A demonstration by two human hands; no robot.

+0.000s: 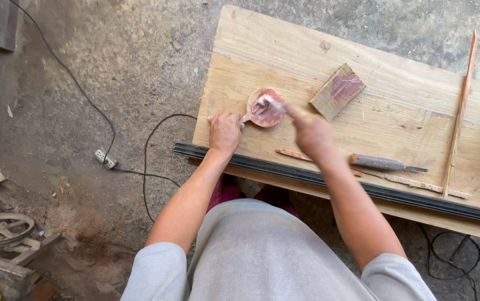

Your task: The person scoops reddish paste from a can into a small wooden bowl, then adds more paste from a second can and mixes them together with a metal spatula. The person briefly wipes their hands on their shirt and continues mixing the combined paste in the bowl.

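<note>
1. Nearest you, a dark metal rail (pixel 329 181) runs along the front edge of the wooden board (pixel 418 128) you work on.
2. Just past the rail lie a thin reddish stick (pixel 294 154), a file with a wooden handle (pixel 382 163) and a pale flat strip (pixel 418 183), all to the right of your right arm.
3. Your left hand (pixel 224 132) rests on the board with fingers curled tight around the handle of the wooden spoon (pixel 264 107), pinning it down.
4. Your right hand (pixel 311 132) is pinched on a small tool (pixel 276 104) whose tip touches the spoon's bowl; the hand is blurred, so what kind of tool it is cannot be told.
5. The spoon lies near the board's left side, its round bowl smeared pink and white.
6. Farther back, right of the spoon, a small wooden block (pixel 337 91) carries a pink smear.
7. A long thin stick (pixel 460 111) lies at the far right.
8. On the floor to the left, a black cable (pixel 84 95) leads to a power strip (pixel 106 159).
</note>
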